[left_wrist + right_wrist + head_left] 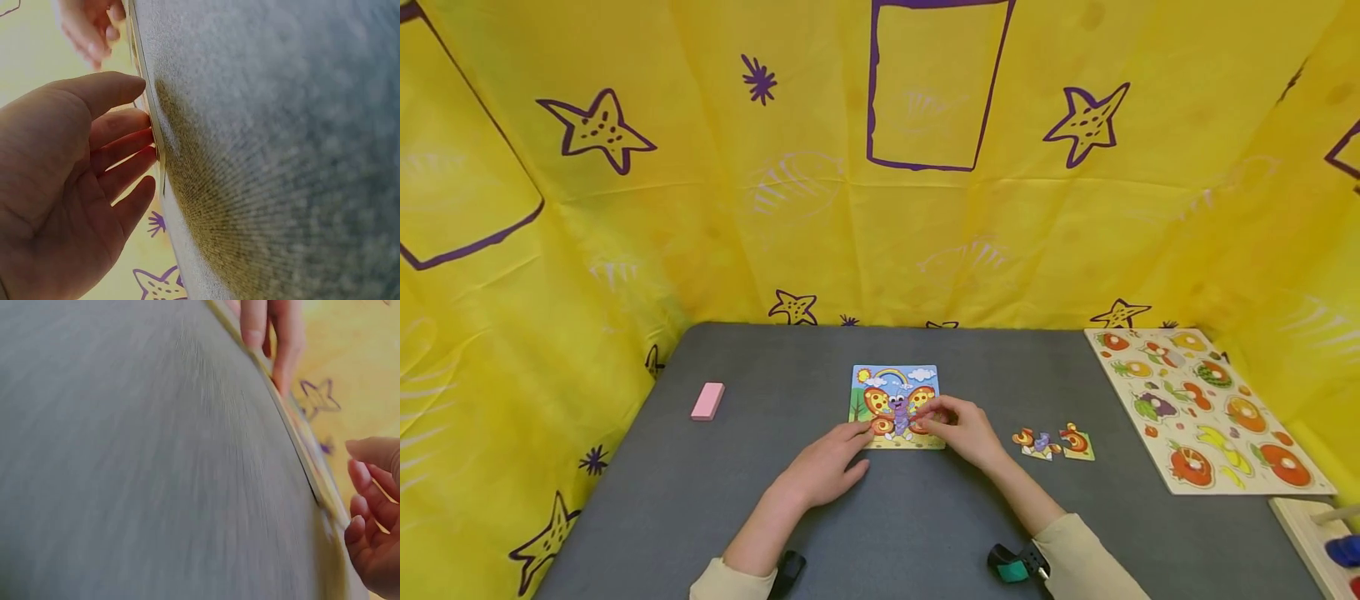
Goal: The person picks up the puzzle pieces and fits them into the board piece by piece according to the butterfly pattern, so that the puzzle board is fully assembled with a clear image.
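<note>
A square butterfly puzzle board (895, 383) lies flat on the grey table, with a sun, a rainbow and a purple-bodied butterfly on it. My left hand (823, 462) rests its fingertips on the board's lower left part, fingers mostly straight, thumb at the near edge. Over the right side of the board is my right hand (964, 429), its fingers bent loosely. The right wrist view shows that hand (378, 519) with no piece visible in its fingers. To its right lie loose puzzle pieces: a group with orange and purple (1037, 444) and a corner piece (1078, 442).
A pink block (707, 402) lies at the table's left. On the right stands a fruit peg puzzle (1206, 417), and nearer the corner a wooden frame with coloured beads (1311, 537). Yellow patterned cloth (820, 225) hangs behind the table (760, 367).
</note>
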The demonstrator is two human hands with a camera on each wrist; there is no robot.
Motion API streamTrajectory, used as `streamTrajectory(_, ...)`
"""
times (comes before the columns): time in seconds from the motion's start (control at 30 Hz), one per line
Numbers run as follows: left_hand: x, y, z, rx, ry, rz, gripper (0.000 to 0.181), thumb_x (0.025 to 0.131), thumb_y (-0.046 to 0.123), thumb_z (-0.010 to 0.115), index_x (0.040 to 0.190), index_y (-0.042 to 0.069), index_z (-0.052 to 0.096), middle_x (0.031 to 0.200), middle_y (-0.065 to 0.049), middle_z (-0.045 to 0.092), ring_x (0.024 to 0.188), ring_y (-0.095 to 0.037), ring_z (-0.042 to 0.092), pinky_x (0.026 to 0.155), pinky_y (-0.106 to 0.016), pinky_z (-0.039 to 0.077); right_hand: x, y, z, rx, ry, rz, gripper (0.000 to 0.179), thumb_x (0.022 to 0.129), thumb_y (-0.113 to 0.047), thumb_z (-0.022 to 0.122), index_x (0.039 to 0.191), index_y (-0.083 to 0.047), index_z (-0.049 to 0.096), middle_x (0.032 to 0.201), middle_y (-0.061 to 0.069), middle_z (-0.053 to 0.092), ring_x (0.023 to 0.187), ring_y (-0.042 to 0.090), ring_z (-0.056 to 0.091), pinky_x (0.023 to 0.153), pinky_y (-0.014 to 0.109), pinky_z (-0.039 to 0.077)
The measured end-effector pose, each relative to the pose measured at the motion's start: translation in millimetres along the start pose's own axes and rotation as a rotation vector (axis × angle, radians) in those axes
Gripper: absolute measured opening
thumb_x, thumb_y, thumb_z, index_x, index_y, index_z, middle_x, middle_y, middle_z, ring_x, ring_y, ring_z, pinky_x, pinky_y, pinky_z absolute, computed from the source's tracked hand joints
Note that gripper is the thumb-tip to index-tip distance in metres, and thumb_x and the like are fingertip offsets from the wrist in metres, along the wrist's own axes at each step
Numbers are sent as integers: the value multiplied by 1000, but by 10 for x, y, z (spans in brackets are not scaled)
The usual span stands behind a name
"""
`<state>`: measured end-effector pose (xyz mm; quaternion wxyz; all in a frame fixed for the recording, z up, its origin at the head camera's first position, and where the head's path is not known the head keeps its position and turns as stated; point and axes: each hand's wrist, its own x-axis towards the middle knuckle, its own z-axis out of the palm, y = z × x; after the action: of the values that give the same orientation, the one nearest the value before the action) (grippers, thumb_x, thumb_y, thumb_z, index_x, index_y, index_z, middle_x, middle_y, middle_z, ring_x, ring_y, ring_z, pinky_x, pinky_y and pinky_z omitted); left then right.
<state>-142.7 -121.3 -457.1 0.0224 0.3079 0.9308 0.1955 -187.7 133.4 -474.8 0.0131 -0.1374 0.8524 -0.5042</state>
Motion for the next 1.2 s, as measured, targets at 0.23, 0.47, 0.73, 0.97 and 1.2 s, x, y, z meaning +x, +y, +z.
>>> streamTrajectory(0.23, -4, 14, -10, -17, -20, -52, 46, 94, 16, 62, 135, -3, 54, 142, -16, 49, 132, -33, 43, 104, -48, 39, -322, 261, -488, -129, 93, -31, 14, 83, -16, 79, 96, -16, 74, 82, -7, 66, 69, 10, 52, 60, 23, 41)
streamTrajectory(0.47, -20, 20, -9, -1, -16, -60, 47, 94, 16, 63, 135, -3, 54, 141, -17, 49, 131, -33, 44, 103, -48, 40, -602, 466, -972, -389, 197, -154, 28, 75, -15, 85, 100, -10, 74, 92, 4, 68, 82, 22, 51, 74, 35, 35)
streamTrajectory(0.73, -22, 23, 2, 11, -15, -56, 47, 93, 16, 64, 135, -3, 54, 141, -16, 50, 131, -32, 44, 103, -47, 40, -763, 577, -1266, -478, 125, -45, 36, 73, -21, 86, 101, -4, 71, 105, 18, 63, 99, 37, 47, 82, 46, 30)
streamTrajectory(0.97, -12, 30, 1, 6, -23, -63, 47, 94, 17, 64, 136, -2, 54, 141, -16, 50, 131, -32, 44, 103, -47, 40, -761, 600, -1267, -448, 134, -48, 35, 71, -20, 87, 97, -7, 68, 100, 12, 64, 94, 31, 47, 79, 42, 30)
streamTrajectory(1.2, 7, 32, -1, -11, -22, -59, 48, 94, 17, 64, 137, -1, 54, 141, -16, 50, 131, -32, 44, 102, -48, 41, -702, 558, -1161, -320, 178, -91, 19, 80, -13, 80, 93, -15, 66, 78, -9, 66, 65, 6, 55, 59, 22, 42)
